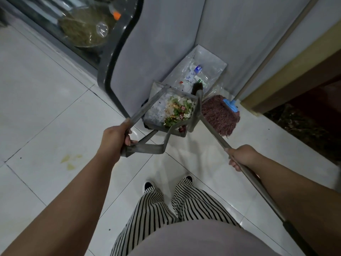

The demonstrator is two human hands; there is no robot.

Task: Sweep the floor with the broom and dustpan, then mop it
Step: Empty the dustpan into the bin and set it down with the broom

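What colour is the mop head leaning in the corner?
Reddish-brown strands on the mop head, with a light blue clamp; only the head view shows it.

My left hand (118,134) grips the bent handle of the grey metal dustpan (156,115), which hangs ahead of my feet with a heap of chopped green and white food scraps (178,110) lying in it, just before the clear-plastic-lined waste bin (208,63) that stands in the corner. To its right my right hand (239,157) holds the long grey metal broom handle (212,133), whose dark bristled head (197,87) reaches over the bin's near edge. The reddish-brown string mop head (220,115) rests on the pale tiled floor (55,111) right of the dustpan, its pole leaning up along the wall behind.
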